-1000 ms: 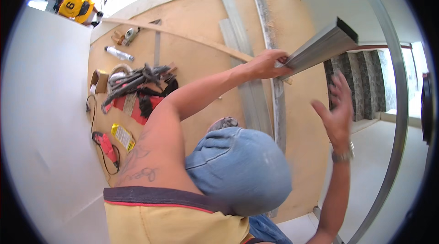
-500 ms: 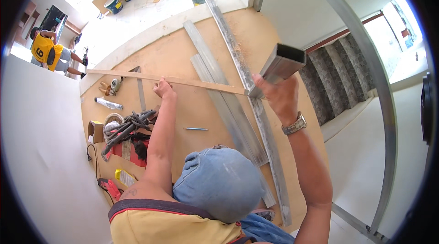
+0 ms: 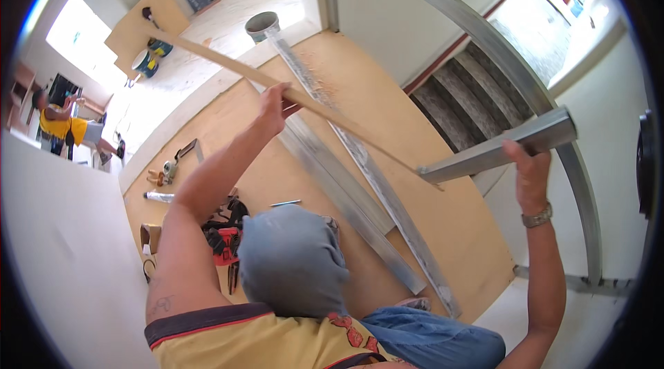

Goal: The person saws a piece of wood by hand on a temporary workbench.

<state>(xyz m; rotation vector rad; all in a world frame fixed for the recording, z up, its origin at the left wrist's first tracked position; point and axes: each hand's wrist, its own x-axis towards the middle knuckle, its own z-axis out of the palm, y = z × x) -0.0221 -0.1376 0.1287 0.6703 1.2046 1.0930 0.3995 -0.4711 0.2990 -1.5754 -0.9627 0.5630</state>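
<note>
My left hand (image 3: 273, 107) is raised and closed around a long thin wooden strip (image 3: 207, 58), which slants from the upper left down to the right. My right hand (image 3: 529, 172), with a watch on its wrist, grips a grey metal channel (image 3: 498, 148) from below near its far end, holding it up in the air. The strip's lower tip ends close to the channel's near end. A grey cap and yellow shirt fill the lower middle of the view.
Long metal tracks (image 3: 346, 189) lie on the plywood floor (image 3: 443, 217). A pile of tools (image 3: 221, 231) sits at the left and a bucket (image 3: 263, 23) stands at the far end. There are stairs (image 3: 477, 99), an upright metal stud (image 3: 526, 85), and another person (image 3: 59, 127) far left.
The metal channel went from my left hand to my right hand and moved right. My left hand took hold of the wooden strip on the floor and lifted it.
</note>
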